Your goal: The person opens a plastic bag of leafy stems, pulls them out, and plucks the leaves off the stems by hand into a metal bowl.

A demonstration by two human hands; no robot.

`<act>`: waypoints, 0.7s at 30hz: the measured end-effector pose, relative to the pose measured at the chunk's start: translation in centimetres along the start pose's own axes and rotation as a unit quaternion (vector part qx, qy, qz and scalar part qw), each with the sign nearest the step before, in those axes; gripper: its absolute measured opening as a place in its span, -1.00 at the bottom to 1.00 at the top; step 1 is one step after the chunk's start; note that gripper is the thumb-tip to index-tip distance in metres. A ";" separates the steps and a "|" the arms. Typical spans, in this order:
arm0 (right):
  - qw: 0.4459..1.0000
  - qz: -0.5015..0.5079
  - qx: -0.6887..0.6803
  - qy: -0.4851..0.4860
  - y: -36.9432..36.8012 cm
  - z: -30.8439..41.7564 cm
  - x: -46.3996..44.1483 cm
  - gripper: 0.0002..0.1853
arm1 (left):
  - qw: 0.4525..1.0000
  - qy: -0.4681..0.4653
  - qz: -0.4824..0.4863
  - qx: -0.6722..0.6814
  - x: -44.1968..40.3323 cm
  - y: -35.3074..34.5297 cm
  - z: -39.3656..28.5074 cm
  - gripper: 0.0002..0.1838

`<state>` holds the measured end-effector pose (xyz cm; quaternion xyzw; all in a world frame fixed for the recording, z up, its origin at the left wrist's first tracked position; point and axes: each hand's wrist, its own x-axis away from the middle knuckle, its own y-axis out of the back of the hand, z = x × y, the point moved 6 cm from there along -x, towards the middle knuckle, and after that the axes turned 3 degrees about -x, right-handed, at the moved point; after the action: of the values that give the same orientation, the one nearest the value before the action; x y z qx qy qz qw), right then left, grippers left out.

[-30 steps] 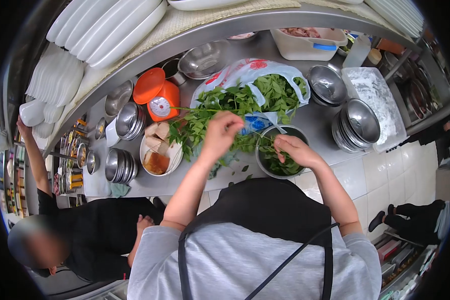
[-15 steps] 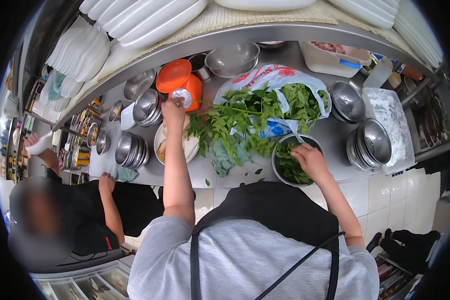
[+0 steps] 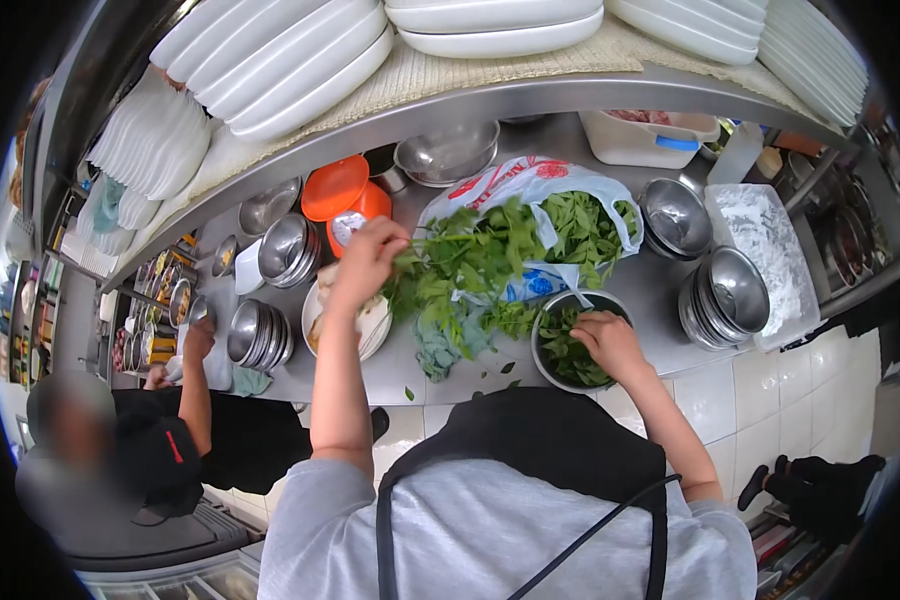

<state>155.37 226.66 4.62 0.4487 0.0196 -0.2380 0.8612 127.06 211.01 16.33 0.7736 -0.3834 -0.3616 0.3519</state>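
Note:
My left hand [image 3: 370,258] is closed in a pinch at the stem end of a leafy green sprig [image 3: 485,240]. The sprig stretches right across a heap of the same greens, which spills from a white plastic bag [image 3: 480,190] with red print. My right hand [image 3: 610,342] reaches into a metal bowl [image 3: 625,312] of loose green leaves [image 3: 560,345], its fingers curled together on some of them. A crumpled green cloth [image 3: 440,350] lies below the sprigs. Beneath my left forearm sits a white plate [image 3: 373,335] with pale food pieces.
An orange scale [image 3: 368,210] stands behind my left hand. Stacked metal bowls [image 3: 255,335] flank the work area, with more bowls [image 3: 735,285] right, beside a white-dusted tray [image 3: 770,250]. A shelf edge [image 3: 450,105] with white dishes overhangs. A co-worker [image 3: 140,430] stands at left.
My left hand has moved down and right to the sprig's stem. My right hand remains at the bowl. The co-worker's raised hand has come down to the counter. The view has shifted slightly.

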 end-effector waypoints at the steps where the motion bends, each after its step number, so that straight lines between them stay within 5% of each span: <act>1: 1.000 -0.010 0.002 0.000 0.0 0.0 0.2 -0.84 | 0.999 0.021 -0.030 0.040 0.5 2.0 -1.1 -0.88; 6: 1.000 -0.005 -0.004 -0.024 0.1 0.2 0.1 -0.80 | 0.940 0.091 -0.132 0.301 3.1 5.9 -0.3 -0.93; 12: 0.998 0.005 -0.054 -0.044 0.3 -1.2 0.5 -0.84 | 0.899 0.197 -0.076 0.383 5.7 3.0 1.7 -0.89; 17: 0.995 0.025 -0.040 -0.092 1.4 -1.3 0.5 -0.87 | 0.908 0.178 -0.058 0.374 7.2 2.7 1.1 -0.88; 19: 0.991 -0.094 -0.070 -0.063 3.1 -0.6 0.3 -0.86 | 0.905 0.187 -0.034 0.381 7.7 2.9 0.7 -0.88; 21: 0.991 -0.102 -0.072 -0.043 5.2 1.2 -0.8 -0.86 | 0.895 0.199 -0.005 0.399 8.2 2.7 0.8 -0.87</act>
<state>156.64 228.56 9.54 0.3709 0.0449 -0.3416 0.8624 129.08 202.64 15.74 0.9067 -0.4136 -0.0191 0.0810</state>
